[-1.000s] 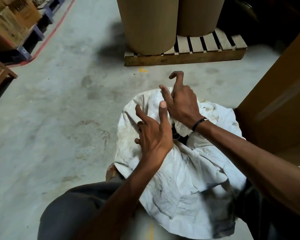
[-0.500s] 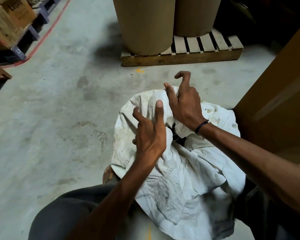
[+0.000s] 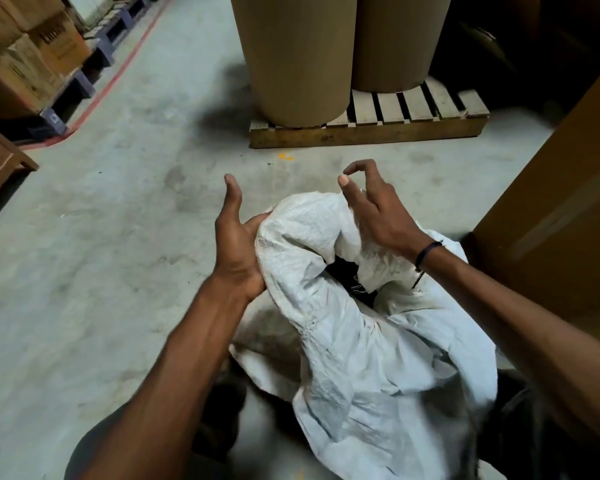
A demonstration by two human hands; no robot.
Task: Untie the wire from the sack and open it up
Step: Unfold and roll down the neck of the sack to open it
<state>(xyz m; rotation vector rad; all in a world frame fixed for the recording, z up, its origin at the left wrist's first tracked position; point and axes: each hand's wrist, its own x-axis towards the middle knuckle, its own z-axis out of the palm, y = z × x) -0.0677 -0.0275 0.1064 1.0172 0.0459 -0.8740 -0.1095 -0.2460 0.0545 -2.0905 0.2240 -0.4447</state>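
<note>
The sack [image 3: 361,341] looks soft, light and crinkly; left hand [image 3: 236,244] grips its rim, right hand [image 3: 378,216] pinches the opposite edge.

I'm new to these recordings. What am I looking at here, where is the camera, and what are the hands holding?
There is no machine: a person wears a camera on the head, so the single view looks down at their own arms. Between the knees sits a white woven sack on a concrete floor. The left hand grips the sack's rim from outside; the right hand rests on the opposite rim, fingers curled, its grip unclear. The mouth gapes, dark inside. No wire is plainly visible. Beyond stand cardboard drums on a wooden pallet.
</note>
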